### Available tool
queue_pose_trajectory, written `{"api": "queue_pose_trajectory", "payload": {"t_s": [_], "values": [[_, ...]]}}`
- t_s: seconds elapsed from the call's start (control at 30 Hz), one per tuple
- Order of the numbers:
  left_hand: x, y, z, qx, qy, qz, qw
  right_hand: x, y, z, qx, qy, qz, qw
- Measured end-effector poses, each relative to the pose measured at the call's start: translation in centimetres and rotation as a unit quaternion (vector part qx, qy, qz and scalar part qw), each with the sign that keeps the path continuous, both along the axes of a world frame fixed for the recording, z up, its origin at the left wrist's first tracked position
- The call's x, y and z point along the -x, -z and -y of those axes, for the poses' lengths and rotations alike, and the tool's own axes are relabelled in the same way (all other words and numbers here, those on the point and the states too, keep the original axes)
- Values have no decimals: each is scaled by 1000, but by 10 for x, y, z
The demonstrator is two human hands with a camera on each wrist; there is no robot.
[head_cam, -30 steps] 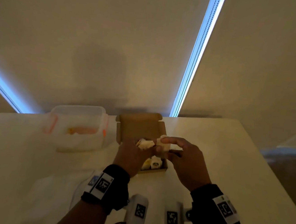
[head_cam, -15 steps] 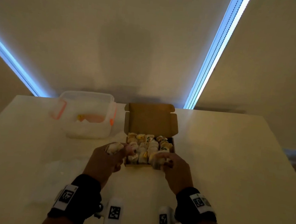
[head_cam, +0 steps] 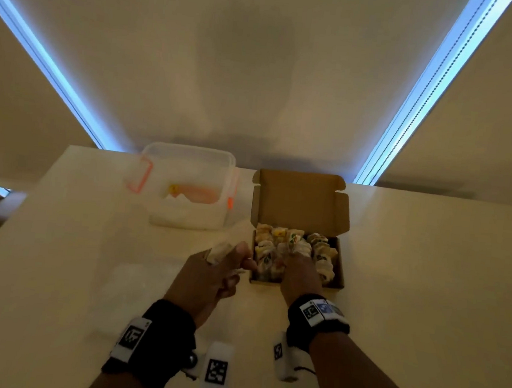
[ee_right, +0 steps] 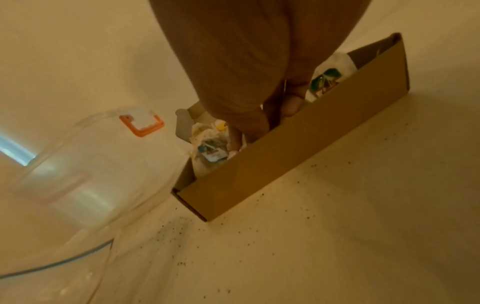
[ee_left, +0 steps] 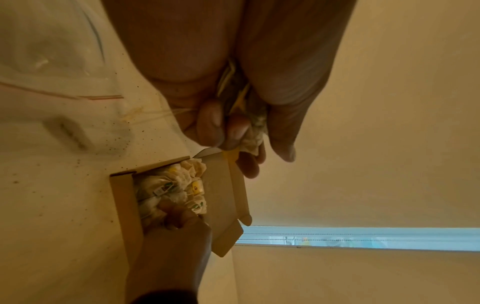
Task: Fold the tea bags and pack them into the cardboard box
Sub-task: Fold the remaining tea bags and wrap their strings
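- L hand [head_cam: 216, 271]: fingers curled round a folded bag [head_cam: 218, 252], just left of box [head_cam: 340, 264].
- R hand [head_cam: 299, 271]: in box, fingertips down among packed bags [head_cam: 321, 253]; grip can't tell.
- Box lies right of held bag; L hand nearer.

Brown cardboard box [head_cam: 302, 203] (plain), clear tub [head_cam: 186, 187] with orange clips.

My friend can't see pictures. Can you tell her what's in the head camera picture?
A person's right hand reaches into an open cardboard box packed with folded tea bags, while the left hand holds another tea bag beside it. A clear plastic tub sits behind on the pale table.
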State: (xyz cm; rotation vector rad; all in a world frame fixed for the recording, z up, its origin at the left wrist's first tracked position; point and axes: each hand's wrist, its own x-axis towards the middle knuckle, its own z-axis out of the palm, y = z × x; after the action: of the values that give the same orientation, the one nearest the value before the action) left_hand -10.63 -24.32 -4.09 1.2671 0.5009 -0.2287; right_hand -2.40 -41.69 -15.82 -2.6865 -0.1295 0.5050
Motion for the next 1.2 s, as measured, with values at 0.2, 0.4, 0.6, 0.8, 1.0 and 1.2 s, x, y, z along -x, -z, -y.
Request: {"api": "queue_pose_trajectory", "payload": {"t_s": [0.2, 0.4, 0.6, 0.8, 1.0, 1.2], "values": [[-19, -41, -8, 148, -26, -8, 989, 10, -55, -4, -111, 59, 81, 989], [-42, -99, -10, 234, -7, 24, 972, 37, -199, -20, -352, 51, 216, 909], [-52, -157, 8, 183, 41, 80, 979, 42, -277, -14, -348, 35, 291, 890], [-54, -193, 14, 115, 107, 155, 975, 36, -316, -17, -355, 41, 290, 888], [-57, -214, 4, 112, 111, 210, 965, 22, -347, -4, -428, 64, 259, 864], [-60, -222, -9, 150, 99, 213, 960, 21, -385, -5, -510, 53, 199, 835]]}}
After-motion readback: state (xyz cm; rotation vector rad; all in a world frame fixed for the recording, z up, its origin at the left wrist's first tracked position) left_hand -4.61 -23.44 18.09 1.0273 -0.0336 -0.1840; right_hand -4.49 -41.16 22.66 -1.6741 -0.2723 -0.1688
